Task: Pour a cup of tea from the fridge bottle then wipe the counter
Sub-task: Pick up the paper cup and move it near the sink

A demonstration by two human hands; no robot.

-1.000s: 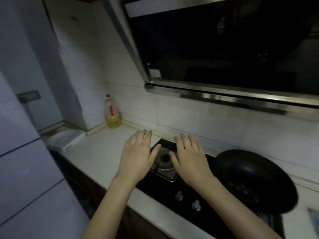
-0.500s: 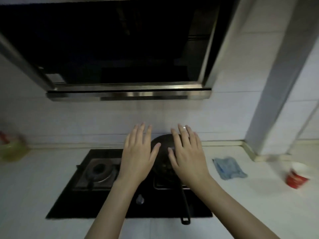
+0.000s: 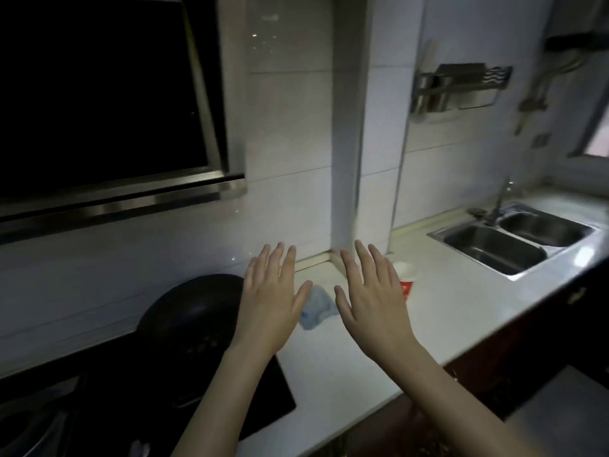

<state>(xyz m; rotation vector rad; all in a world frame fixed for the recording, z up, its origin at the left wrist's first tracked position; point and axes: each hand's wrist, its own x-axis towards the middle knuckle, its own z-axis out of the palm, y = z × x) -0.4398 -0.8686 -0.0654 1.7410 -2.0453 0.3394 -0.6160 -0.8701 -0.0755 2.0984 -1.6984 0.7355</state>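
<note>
My left hand and my right hand hover side by side above the white counter, palms down, fingers straight and spread, holding nothing. A light blue cloth lies crumpled on the counter, showing between the two hands. A red and white paper cup stands upright just behind my right hand, partly hidden by its fingers. No bottle and no fridge are in view.
A black wok sits on the dark stove at left, under the range hood. A double steel sink with a tap is at right. A tiled pillar juts out behind the hands.
My view has swung right, from the fridge and oil bottle past the stove to the cloth, cup and sink. Both hands stay open and spread in front of me.
</note>
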